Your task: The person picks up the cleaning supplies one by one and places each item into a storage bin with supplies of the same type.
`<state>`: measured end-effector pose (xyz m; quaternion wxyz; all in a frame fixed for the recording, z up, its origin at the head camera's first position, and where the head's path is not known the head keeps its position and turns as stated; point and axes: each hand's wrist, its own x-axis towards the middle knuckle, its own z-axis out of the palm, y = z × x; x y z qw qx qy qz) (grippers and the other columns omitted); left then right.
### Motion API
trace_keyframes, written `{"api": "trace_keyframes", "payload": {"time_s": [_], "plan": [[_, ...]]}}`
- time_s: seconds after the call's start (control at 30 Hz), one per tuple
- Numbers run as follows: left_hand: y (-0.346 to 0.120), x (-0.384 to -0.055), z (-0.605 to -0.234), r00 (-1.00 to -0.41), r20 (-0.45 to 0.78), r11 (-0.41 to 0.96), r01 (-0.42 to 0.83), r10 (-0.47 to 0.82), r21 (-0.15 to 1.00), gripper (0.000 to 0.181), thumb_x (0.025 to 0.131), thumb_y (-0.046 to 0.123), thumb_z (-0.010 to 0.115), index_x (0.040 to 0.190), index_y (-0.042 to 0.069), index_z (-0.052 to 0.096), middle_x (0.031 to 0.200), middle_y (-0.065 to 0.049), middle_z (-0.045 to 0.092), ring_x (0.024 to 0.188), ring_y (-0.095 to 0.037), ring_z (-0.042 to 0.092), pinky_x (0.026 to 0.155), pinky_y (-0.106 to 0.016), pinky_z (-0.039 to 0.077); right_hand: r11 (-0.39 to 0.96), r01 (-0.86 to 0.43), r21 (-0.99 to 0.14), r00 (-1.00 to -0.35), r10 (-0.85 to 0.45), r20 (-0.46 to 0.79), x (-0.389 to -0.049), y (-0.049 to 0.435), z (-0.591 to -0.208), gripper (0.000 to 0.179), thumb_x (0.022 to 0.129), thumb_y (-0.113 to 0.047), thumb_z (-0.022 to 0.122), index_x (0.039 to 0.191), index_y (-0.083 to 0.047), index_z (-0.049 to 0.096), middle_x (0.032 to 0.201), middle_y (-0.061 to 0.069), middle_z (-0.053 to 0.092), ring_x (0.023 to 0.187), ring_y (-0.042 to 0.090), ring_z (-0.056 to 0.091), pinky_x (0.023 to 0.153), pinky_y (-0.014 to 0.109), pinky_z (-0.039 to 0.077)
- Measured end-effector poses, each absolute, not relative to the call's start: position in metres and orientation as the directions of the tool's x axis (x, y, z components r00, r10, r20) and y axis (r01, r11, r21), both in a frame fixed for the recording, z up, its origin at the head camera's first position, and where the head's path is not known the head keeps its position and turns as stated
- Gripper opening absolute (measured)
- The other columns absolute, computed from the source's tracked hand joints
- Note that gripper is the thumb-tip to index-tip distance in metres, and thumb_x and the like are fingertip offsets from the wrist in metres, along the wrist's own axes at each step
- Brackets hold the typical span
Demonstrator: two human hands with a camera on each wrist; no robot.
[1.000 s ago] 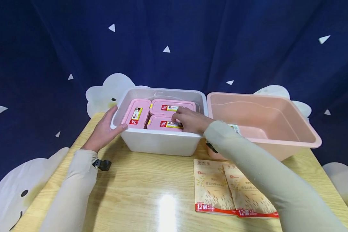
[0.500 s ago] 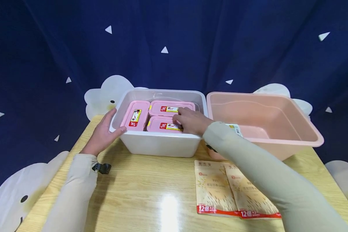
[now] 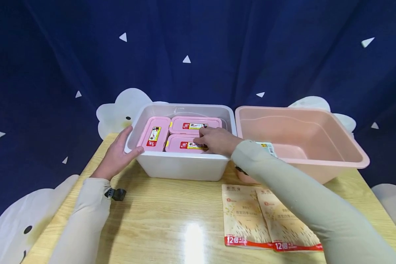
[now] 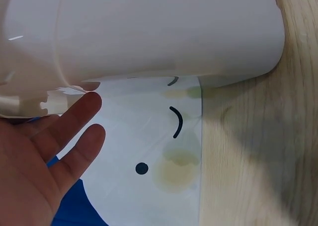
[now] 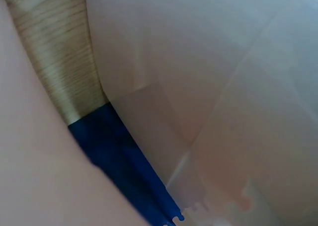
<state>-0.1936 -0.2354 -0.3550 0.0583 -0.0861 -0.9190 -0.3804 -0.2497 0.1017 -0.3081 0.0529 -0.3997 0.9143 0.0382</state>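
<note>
Inside a white bin (image 3: 184,167) lie pink lidded boxes. One box (image 3: 145,139) stands lengthwise at the left, a second (image 3: 211,122) lies along the back, and a third (image 3: 176,142) along the front. My right hand (image 3: 219,140) reaches over the bin's front right, its fingertips spread on the front box's lid and covering that box's right end. At the bin's left front corner is my left hand (image 3: 115,157), thumb at the rim and fingers extended along the outside. The left wrist view shows straight, relaxed fingers (image 4: 79,149) beside the bin wall.
A larger peach bin (image 3: 303,161) stands against the white bin's right side, with a small labelled packet (image 3: 267,147) in it. Two beige pouches (image 3: 247,216) lie overlapping on the wooden table (image 3: 158,216) in front. A dark blue curtain (image 3: 211,36) hangs behind.
The front pink box has shifted slightly left, toward the left box. My right hand's fingers have spread a little on its lid. My left hand stays at the corner.
</note>
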Motion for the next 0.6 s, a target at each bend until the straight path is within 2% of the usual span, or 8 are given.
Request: {"api": "trace_keyframes", "payload": {"time_s": [0.1, 0.2, 0.3, 0.37, 0.47, 0.6], "plan": [[-0.233, -0.194, -0.353, -0.977, 0.173, 0.695, 0.208, 0.122, 0.688, 0.088, 0.092, 0.04, 0.064, 0.16, 0.016, 0.014, 0.165, -0.016, 0.021, 0.143, -0.047, 0.033, 0.112, -0.071, 0.03, 0.681, -0.732, -0.017, -0.674, -0.728, -0.125, -0.249, 0.105, -0.306, 0.043, 0.095, -0.035, 0.064, 0.137, -0.024, 0.061, 0.118, 0.008, 0.06, 0.103, 0.022, 0.055, 0.094, 0.036, 0.05], [-0.231, -0.195, -0.351, -0.975, 0.176, 0.696, 0.219, 0.135, 0.684, 0.088, 0.092, 0.041, 0.064, 0.16, 0.017, 0.014, 0.165, -0.016, 0.021, 0.144, -0.047, 0.032, 0.113, -0.071, 0.029, 0.706, -0.693, -0.147, -0.695, -0.708, -0.124, -0.25, 0.11, -0.297, 0.043, 0.097, -0.036, 0.061, 0.136, -0.019, 0.062, 0.122, 0.008, 0.064, 0.107, 0.023, 0.058, 0.101, 0.039, 0.049], [-0.231, -0.195, -0.35, -0.977, 0.166, 0.698, 0.214, 0.137, 0.683, 0.088, 0.092, 0.042, 0.063, 0.161, 0.018, 0.013, 0.166, -0.015, 0.02, 0.145, -0.046, 0.031, 0.113, -0.071, 0.029, 0.711, -0.653, -0.262, -0.715, -0.692, -0.095, -0.244, 0.12, -0.277, 0.041, 0.098, -0.03, 0.058, 0.135, -0.013, 0.062, 0.13, 0.01, 0.064, 0.117, 0.025, 0.059, 0.11, 0.043, 0.045], [-0.232, -0.194, -0.35, -0.979, 0.155, 0.696, 0.202, 0.131, 0.689, 0.088, 0.092, 0.042, 0.063, 0.161, 0.019, 0.012, 0.166, -0.015, 0.02, 0.145, -0.047, 0.031, 0.113, -0.072, 0.029, 0.693, -0.655, -0.301, -0.717, -0.696, -0.042, -0.233, 0.129, -0.26, 0.038, 0.099, -0.024, 0.057, 0.134, -0.012, 0.063, 0.133, 0.011, 0.063, 0.121, 0.027, 0.059, 0.11, 0.045, 0.045], [-0.233, -0.191, -0.35, -0.979, 0.163, 0.701, 0.204, 0.126, 0.684, 0.087, 0.093, 0.042, 0.063, 0.161, 0.018, 0.013, 0.166, -0.014, 0.018, 0.146, -0.047, 0.028, 0.112, -0.073, 0.027, 0.636, -0.72, -0.279, -0.679, -0.728, 0.093, -0.208, 0.15, -0.234, 0.033, 0.099, -0.015, 0.055, 0.129, -0.013, 0.066, 0.13, 0.008, 0.065, 0.118, 0.025, 0.059, 0.105, 0.043, 0.048], [-0.234, -0.189, -0.348, -0.955, 0.258, 0.761, 0.273, 0.143, 0.589, 0.084, 0.094, 0.044, 0.059, 0.158, 0.008, 0.02, 0.167, -0.016, 0.013, 0.153, -0.043, 0.016, 0.117, -0.072, 0.019, 0.582, -0.79, -0.194, -0.613, -0.744, 0.265, -0.173, 0.197, -0.214, 0.033, 0.096, -0.001, 0.052, 0.121, -0.013, 0.069, 0.126, 0.002, 0.064, 0.113, 0.019, 0.059, 0.098, 0.038, 0.05]]}}
